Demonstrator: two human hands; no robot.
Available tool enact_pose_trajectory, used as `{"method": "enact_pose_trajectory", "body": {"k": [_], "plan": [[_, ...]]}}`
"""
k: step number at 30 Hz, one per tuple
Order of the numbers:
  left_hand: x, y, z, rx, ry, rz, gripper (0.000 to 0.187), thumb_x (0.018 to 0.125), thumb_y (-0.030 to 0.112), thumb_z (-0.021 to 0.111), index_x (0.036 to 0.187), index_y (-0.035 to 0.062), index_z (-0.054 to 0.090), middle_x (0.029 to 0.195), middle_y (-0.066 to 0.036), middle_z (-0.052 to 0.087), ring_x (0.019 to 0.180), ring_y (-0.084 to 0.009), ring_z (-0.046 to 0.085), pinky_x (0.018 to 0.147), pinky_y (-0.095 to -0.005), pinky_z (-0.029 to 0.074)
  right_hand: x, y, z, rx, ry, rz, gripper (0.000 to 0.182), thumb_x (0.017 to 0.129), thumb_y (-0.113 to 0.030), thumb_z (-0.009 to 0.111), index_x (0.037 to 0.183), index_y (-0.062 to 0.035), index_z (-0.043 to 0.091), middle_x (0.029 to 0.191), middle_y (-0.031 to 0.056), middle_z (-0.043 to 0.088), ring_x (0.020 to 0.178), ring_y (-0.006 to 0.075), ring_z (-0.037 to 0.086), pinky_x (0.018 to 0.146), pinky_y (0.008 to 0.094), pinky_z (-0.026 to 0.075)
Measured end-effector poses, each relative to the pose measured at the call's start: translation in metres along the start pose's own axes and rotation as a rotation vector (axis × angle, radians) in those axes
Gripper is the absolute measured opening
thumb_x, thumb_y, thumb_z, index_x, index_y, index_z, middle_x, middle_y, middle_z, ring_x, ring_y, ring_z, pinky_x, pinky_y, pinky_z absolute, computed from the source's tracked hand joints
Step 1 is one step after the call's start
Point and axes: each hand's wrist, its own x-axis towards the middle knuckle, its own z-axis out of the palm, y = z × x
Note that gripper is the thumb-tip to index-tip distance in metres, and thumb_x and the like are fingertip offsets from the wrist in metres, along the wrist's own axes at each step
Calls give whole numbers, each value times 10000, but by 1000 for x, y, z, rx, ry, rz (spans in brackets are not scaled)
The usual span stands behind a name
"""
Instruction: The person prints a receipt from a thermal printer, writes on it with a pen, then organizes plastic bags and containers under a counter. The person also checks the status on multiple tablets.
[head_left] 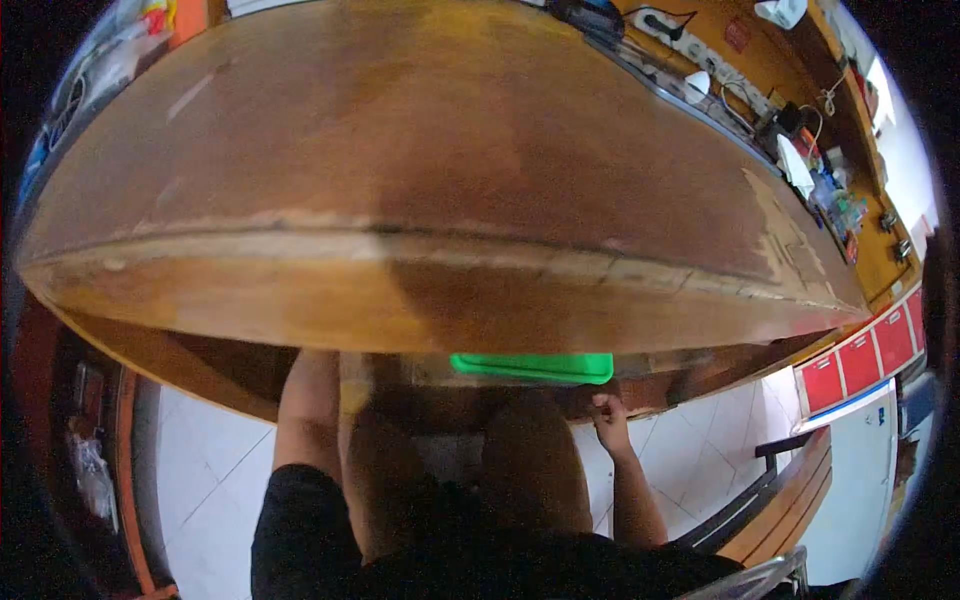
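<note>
Both arms are lowered to the front of the desk point(300, 150), whose broad wooden top fills most of the view. The left arm point(308, 430) passes in beneath the front board point(330, 305), and the left hand is hidden there; how far open it is, and whether it has hold of anything, I cannot tell. The forearm is nearly straight, which suggests a reach into the space under the top.

The right hand point(608, 412) is at the opening, just beside the right end of the green tray point(540, 370) and apart from it. Its fingers are bent inward, partly closed, with the thumb side towards the tray. No object shows in it, though the grain of the view is too coarse to rule out something small between the fingertips. Its position outside the board probably leaves it room to move without knocking the wood.

The tray lies below the front board, above the person's thighs point(535, 460), with only its near part showing; its contents cannot be judged. The low placing likely leaves the desktop surface free for other use.

Noted about the desk: a power strip point(690, 45) along the far right side, presumably there to serve the cables nearby; a slatted bench point(785, 500) to the right, on the tiled floor point(210, 450)
</note>
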Motion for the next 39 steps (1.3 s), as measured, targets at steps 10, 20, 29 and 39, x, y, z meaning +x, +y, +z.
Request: {"method": "enact_pose_trajectory", "body": {"k": [10, 20, 29, 39], "plan": [[-66, 42, -37, 171, 182, 0, 171, 766, 90, 449, 917, 71, 527, 879, -86, 568, 870, -252, 538, 724, -381, 417, 15, -104, 12, -348, -210, -184, 235, 723, 5, 574, 953, -23, 531, 889, 108, 524, 751, 221, 524, 670, 288, 441], [-209, 83, -61, -81, 257, -2, 277, 723, 296, 600, 759, 36, 509, 815, -126, 532, 813, -295, 495, 712, -400, 383, 61, -255, 154, -231, -401, -713, 469, 688, -256, 694, 1070, -58, 507, 1096, 171, 497, 1065, 326, 450, 921, 397, 360], [-206, 89, -55, -157, 428, -19, 310, 699, 317, 610, 698, 26, 502, 758, -137, 519, 768, -311, 488, 703, -400, 375, 255, -211, 383, 719, -808, -563, 512, 816, -249, 572, 1235, -33, 372, 1216, 174, 446, 1078, 263, 447, 926, 384, 353], [-198, 83, -91, -1050, 991, -308, 356, 752, 228, 608, 984, 10, 448, 924, -92, 453, 864, -189, 443, 811, -326, 369, 70, -271, 246, 202, -618, -879, 106, 718, -144, 622, 728, -40, 609, 795, 79, 579, 759, 259, 534, 700, 387, 412]]}}
